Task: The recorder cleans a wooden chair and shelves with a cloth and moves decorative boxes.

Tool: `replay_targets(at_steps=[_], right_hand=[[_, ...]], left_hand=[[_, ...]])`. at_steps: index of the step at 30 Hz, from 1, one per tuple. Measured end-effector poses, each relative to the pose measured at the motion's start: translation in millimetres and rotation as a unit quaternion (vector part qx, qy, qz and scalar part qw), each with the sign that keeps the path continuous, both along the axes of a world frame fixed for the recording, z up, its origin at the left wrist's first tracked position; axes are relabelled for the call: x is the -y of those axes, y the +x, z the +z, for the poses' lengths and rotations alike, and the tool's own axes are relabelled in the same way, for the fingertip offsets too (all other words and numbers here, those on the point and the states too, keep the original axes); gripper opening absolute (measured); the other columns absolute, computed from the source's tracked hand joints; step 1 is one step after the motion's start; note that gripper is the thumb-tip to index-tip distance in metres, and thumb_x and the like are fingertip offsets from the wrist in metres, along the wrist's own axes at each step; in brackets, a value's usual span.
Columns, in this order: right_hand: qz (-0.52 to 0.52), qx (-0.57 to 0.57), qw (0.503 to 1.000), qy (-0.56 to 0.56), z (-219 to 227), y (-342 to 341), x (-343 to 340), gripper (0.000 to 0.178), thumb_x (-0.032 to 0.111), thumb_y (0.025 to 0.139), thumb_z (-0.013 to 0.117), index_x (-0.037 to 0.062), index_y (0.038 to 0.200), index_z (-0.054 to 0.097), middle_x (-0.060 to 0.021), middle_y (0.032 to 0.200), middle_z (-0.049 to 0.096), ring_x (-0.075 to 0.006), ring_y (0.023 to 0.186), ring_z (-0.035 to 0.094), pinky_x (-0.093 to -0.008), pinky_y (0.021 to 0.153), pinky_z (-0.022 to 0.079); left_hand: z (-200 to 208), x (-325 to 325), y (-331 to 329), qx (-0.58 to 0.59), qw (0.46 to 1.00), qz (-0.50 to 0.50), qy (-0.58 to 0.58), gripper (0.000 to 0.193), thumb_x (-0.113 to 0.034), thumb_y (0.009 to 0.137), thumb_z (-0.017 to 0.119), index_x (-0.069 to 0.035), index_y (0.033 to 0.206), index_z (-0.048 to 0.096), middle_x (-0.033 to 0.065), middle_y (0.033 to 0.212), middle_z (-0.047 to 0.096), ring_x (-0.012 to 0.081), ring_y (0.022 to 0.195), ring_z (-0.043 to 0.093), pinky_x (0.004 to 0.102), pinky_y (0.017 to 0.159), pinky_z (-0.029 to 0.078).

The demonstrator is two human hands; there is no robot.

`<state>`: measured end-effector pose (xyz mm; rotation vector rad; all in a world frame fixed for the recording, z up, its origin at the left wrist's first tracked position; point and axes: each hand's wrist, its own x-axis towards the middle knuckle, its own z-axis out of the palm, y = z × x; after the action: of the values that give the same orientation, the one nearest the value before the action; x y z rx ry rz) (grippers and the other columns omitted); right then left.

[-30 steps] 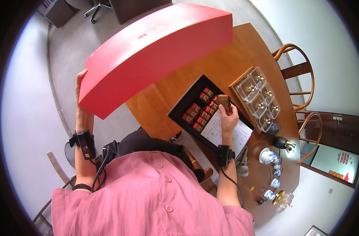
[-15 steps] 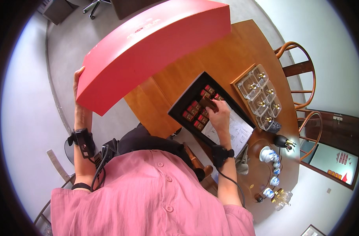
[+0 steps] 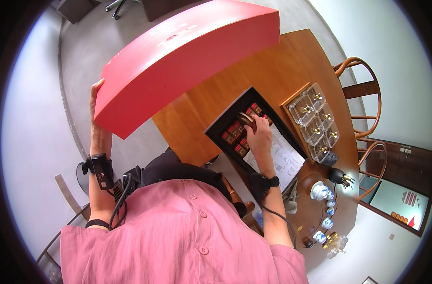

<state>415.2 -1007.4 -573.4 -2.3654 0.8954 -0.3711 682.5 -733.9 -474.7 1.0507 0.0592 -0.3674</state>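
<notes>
A long red box lid or cover (image 3: pixel 183 75) is held up at the far left by my left hand (image 3: pixel 95 102), fingers wrapped round its near left end. On the table lies an open black box (image 3: pixel 220 125) with several small red-and-brown packets (image 3: pixel 235 128) in its far left half. Over these packets my right hand (image 3: pixel 260 139) pinches a small dark brown packet (image 3: pixel 245 119) between its fingertips. White printed sheets (image 3: pixel 283 158) lie in the near right part of the black box, partly under my right wrist.
On the wooden table (image 3: pixel 244 66), a tray of clear lidded containers (image 3: pixel 315 124) stands right of the black box. Nearer are a dark pot holding tools (image 3: pixel 339 176), blue-and-white teaware (image 3: pixel 322 190) and gold-trimmed glassware (image 3: pixel 335 244). Wooden chairs (image 3: pixel 363 90) stand along the right.
My right hand has shifted slightly left, and the dark brown packet in it has turned and tilted. The red cover stays in my left hand; the whole view has shifted a little.
</notes>
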Motion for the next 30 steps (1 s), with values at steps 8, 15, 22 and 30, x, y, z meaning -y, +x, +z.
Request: replay_targets(at_steps=[8, 15, 22, 30], right_hand=[[-0.005, 0.065, 0.998, 0.018, -16, -7, 0, 0.026, 0.003, 0.075, 0.063, -0.0014, 0.101, 0.057, -0.0168, 0.093, 0.056, -0.0351, 0.085, 0.056, -0.0379, 0.075, 0.046], [-0.042, 0.100, 0.982, 0.152, -19, -12, 1, 0.029, 0.004, 0.073, 0.067, -0.0008, 0.099, 0.055, -0.0146, 0.096, 0.055, -0.0317, 0.082, 0.056, -0.0380, 0.075, 0.046], [-0.013, 0.051, 0.997, 0.057, -20, -12, -1, 0.029, 0.005, 0.076, 0.062, 0.0002, 0.101, 0.050, -0.0171, 0.098, 0.054, -0.0346, 0.094, 0.051, -0.0411, 0.082, 0.042], [0.040, -0.022, 0.999, 0.013, 2, -3, 4, 0.028, 0.002, 0.068, 0.059, 0.0009, 0.095, 0.051, -0.0180, 0.089, 0.050, -0.0380, 0.088, 0.052, -0.0433, 0.075, 0.044]], left_hand=[[1, 5, 3, -0.038, 0.998, -0.038, -0.019, 0.030, -0.027, 0.083, 0.058, -0.001, 0.097, 0.058, 0.0083, 0.087, 0.064, 0.0148, 0.071, 0.063, 0.0244, 0.065, 0.054], [3, 11, 0, -0.017, 0.999, -0.036, -0.001, 0.029, -0.027, 0.083, 0.058, -0.001, 0.096, 0.058, 0.0081, 0.087, 0.063, 0.0151, 0.072, 0.063, 0.0258, 0.067, 0.054], [-2, 5, 5, -0.040, 0.996, -0.062, -0.042, 0.029, -0.027, 0.083, 0.058, 0.000, 0.096, 0.058, 0.0081, 0.087, 0.063, 0.0156, 0.071, 0.063, 0.0262, 0.066, 0.054], [-10, -10, 14, -0.058, 0.996, -0.051, -0.032, 0.030, -0.027, 0.083, 0.058, -0.001, 0.097, 0.058, 0.0083, 0.087, 0.063, 0.0155, 0.071, 0.063, 0.0257, 0.066, 0.055]])
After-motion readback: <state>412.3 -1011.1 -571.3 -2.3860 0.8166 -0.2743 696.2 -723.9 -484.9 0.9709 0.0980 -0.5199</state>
